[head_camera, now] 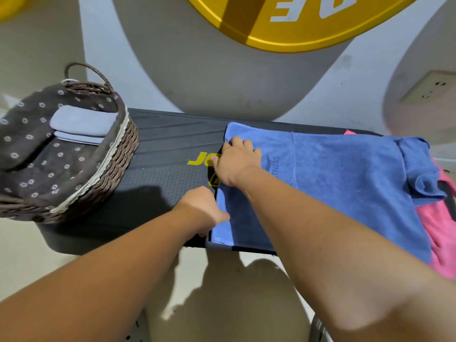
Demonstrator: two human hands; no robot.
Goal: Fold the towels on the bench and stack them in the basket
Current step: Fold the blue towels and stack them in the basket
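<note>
The left hand [203, 211] grips the near left edge of the blue towel [345, 181], fingers curled and thumb on top. The right hand [237, 161] pinches the far left corner. The towel lies flat on the bench [160, 144], partly over one pink towel [439, 230]. One basket [118, 154] on the bench's left end holds two folded pale towels [81, 122].

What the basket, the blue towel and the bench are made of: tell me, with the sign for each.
The basket: woven wicker or paper rope, matte brown, twisted strands show; floral cloth lining. The blue towel: soft microfibre-like fabric, fuzzy nap, stitched hems. The bench: probably moulded plastic or rubber, matte dark grey, dotted and ribbed texture.
</note>
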